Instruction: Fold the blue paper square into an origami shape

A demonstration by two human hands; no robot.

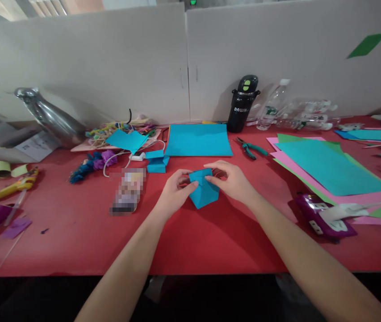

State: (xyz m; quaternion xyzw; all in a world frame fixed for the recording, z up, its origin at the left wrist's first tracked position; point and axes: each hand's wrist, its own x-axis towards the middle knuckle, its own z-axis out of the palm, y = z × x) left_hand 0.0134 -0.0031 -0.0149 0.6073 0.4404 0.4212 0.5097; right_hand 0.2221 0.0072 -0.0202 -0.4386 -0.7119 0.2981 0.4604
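A folded piece of blue paper [204,190] lies on the red table [76,232] in front of me. My left hand [174,192] pinches its upper left edge with fingers closed. My right hand [232,181] grips its upper right corner, fingers curled onto the paper. Both hands hold the same piece, which rests with its point toward me.
A flat blue sheet [198,139] and small folded blue pieces [157,162] lie behind my hands. Green-handled pliers [251,149], a black bottle [242,103] and clear plastic bottles [297,114] stand further back. Stacked coloured sheets [331,170] lie right; a purple device [324,217] near them. Craft clutter [110,134] sits left.
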